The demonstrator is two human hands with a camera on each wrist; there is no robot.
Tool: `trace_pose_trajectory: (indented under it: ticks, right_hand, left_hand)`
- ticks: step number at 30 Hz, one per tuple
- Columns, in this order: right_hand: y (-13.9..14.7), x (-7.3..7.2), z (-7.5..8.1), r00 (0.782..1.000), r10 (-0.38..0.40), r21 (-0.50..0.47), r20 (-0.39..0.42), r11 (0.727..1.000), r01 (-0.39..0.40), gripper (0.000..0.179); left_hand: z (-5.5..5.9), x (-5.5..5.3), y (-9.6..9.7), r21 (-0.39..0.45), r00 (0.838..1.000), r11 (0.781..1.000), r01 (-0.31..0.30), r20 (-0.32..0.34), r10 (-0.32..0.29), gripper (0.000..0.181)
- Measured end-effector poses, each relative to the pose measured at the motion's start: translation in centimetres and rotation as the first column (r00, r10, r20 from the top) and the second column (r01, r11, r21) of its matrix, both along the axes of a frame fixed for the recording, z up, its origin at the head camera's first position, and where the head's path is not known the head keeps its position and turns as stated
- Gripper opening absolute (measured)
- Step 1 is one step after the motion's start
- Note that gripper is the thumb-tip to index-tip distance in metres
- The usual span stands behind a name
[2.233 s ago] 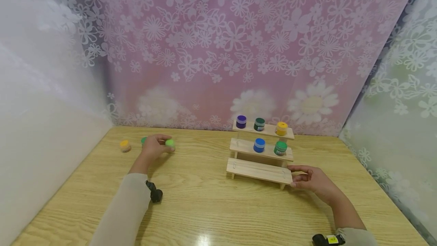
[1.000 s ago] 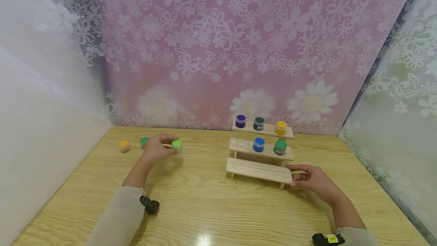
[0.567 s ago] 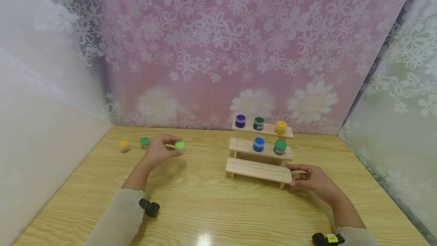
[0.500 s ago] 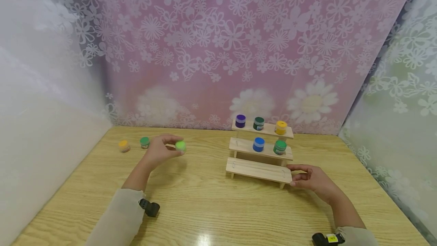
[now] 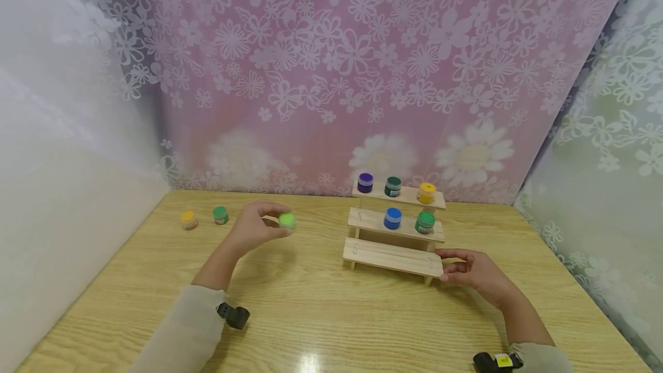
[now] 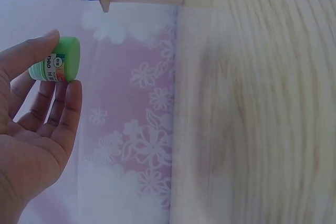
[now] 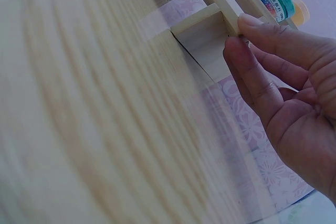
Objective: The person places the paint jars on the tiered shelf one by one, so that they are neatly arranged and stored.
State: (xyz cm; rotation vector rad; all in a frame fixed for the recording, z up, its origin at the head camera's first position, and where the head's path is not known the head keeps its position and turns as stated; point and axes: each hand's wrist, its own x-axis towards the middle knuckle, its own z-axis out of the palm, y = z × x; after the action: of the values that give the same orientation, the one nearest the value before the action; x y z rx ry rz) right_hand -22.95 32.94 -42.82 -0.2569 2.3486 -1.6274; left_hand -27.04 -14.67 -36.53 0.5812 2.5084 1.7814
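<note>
A yellow jar (image 5: 189,221) and a green jar (image 5: 221,216) are standing at nine o'clock from your left hand (image 5: 255,228), which is pinching the lime jar (image 5: 287,221) at its three o'clock, above the bench (image 5: 311,292). The wooden rack (image 5: 370,221) is sitting just past three o'clock, long axis running nearly nine-to-three; your right hand (image 5: 479,277), nearer it, is gripping the lowest step (image 5: 393,258).

Your left hand (image 5: 256,228), raised, pinches between thumb (image 6: 26,56) and fingers (image 6: 68,116); your right hand (image 5: 479,275), nearer you, pinches likewise.
</note>
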Motion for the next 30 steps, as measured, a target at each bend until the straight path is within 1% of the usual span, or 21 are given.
trace_pose_trajectory:
  ticks: [1, 4, 5, 6, 11, 15, 19, 24, 26, 30]
  right_hand:
    - [0.0, 0.0, 0.0, 1.000, 0.000, 0.001, -0.001, 1.000, 0.000, 0.064]
    - [0.0, 0.0, 0.0, 1.000, 0.002, 0.002, -0.006, 1.000, -0.002, 0.065]
    - [0.0, 0.0, 0.0, 1.000, 0.000, 0.003, -0.007, 1.000, 0.000, 0.065]
    - [0.0, 0.0, 0.0, 1.000, -0.003, 0.004, -0.006, 1.000, 0.003, 0.065]
    - [0.0, 0.0, 0.0, 1.000, -0.013, 0.006, 0.005, 1.000, 0.013, 0.066]
    - [0.1, 0.0, -0.1, 1.000, -0.012, 0.004, 0.011, 1.000, 0.012, 0.066]
    - [0.1, -0.1, -0.2, 1.000, -0.015, 0.007, 0.013, 1.000, 0.015, 0.065]
    - [0.1, 0.0, -0.2, 1.000, -0.020, 0.019, 0.018, 1.000, 0.019, 0.065]
    - [0.1, 0.0, -0.2, 1.000, -0.019, 0.020, 0.016, 1.000, 0.018, 0.065]
    - [0.1, 0.0, -0.1, 1.000, -0.012, 0.014, 0.008, 1.000, 0.012, 0.065]
  left_hand:
    - [0.4, 0.3, 0.2, -0.002, 1.000, 1.000, 0.001, 0.005, -0.001, 0.040]
    - [0.8, 0.6, 0.8, -0.001, 1.000, 1.000, 0.006, 0.012, -0.006, 0.040]
    - [1.2, 0.9, 1.1, -0.002, 1.000, 1.000, 0.011, 0.012, -0.011, 0.040]
    - [1.4, 1.0, 1.2, -0.004, 1.000, 1.000, 0.015, 0.007, -0.015, 0.040]
    - [2.0, 1.4, 2.2, -0.004, 0.999, 0.999, 0.038, -0.010, -0.038, 0.040]
    - [2.2, 1.6, 2.9, 0.002, 0.998, 0.999, 0.051, -0.020, -0.051, 0.038]
    - [1.9, 1.3, 3.6, 0.007, 0.996, 0.997, 0.073, -0.047, -0.073, 0.039]
    - [0.7, 0.3, 4.5, 0.004, 0.994, 0.995, 0.096, -0.059, -0.096, 0.040]
    - [0.3, -0.1, 4.8, -0.008, 0.991, 0.994, 0.106, -0.078, -0.106, 0.041]
    - [0.2, -0.4, 5.6, -0.032, 0.980, 0.992, 0.125, -0.154, -0.129, 0.041]
